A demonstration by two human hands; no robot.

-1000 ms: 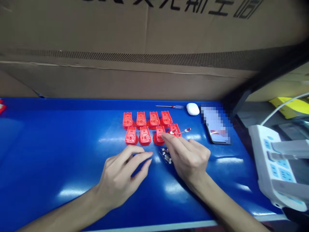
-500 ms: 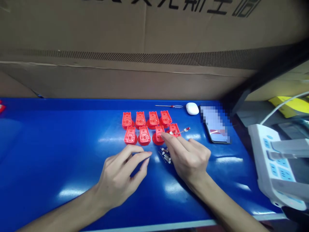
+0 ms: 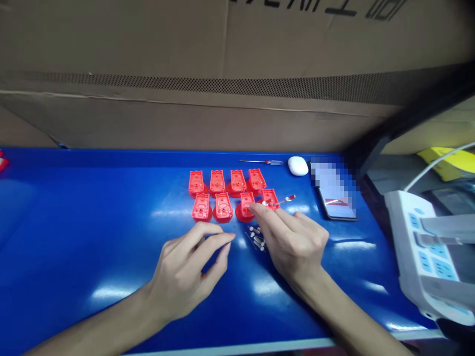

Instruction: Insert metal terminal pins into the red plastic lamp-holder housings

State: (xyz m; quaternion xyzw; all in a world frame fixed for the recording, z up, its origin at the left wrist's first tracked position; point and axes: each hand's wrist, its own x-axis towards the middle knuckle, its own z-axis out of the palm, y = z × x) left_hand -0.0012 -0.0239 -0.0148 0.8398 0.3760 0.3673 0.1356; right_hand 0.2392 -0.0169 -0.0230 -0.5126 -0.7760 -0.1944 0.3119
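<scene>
Well, the narrowly pinched right hand (image 3: 293, 244), its hold unclear, sits at the near end of a red plastic housing (image 3: 245, 205) running away from it, closer than the loosely curled, empty left hand (image 3: 182, 274).

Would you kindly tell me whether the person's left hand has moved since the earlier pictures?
No, the left hand has not visibly moved: its fingertips sit as far from the nearest red plastic part as they did before.

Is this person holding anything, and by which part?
Nothing shows held: the left hand is empty; the right hand's fingertips only touch a red plastic part.
</scene>
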